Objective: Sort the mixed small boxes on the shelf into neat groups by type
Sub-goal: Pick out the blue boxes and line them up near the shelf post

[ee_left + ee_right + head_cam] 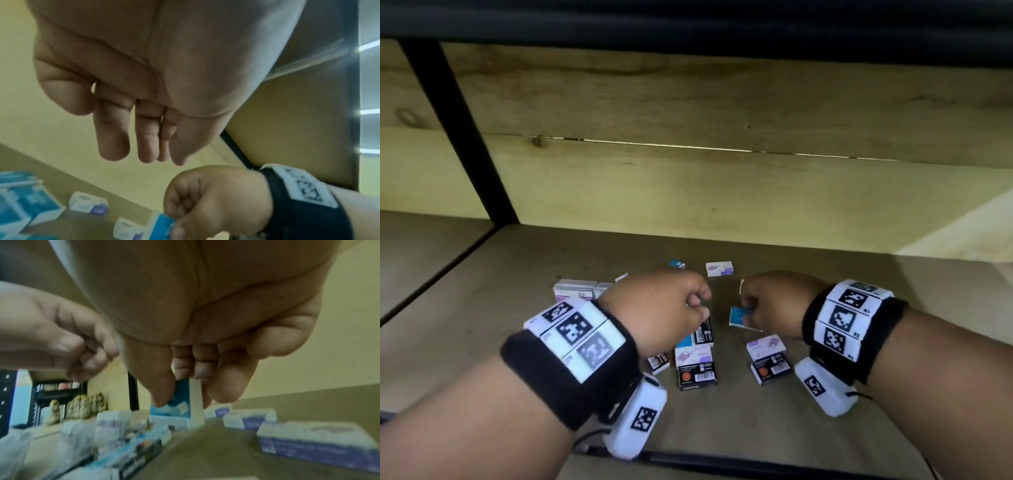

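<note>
Small boxes (697, 366) lie scattered mid-shelf (482, 308), unsorted. Left hand (661, 308) hovers over them, fingers loosely curled, empty. Right hand (774, 305) pinches a blue box (739, 317), tilted, just above the shelf. Best to carry it to its like, set flat, edges flush.

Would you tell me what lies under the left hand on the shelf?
Below the left hand a box with a barcode and a blue box poke out onto the shelf. The hand covers the rest of them, and whatever lies beneath its palm.
</note>
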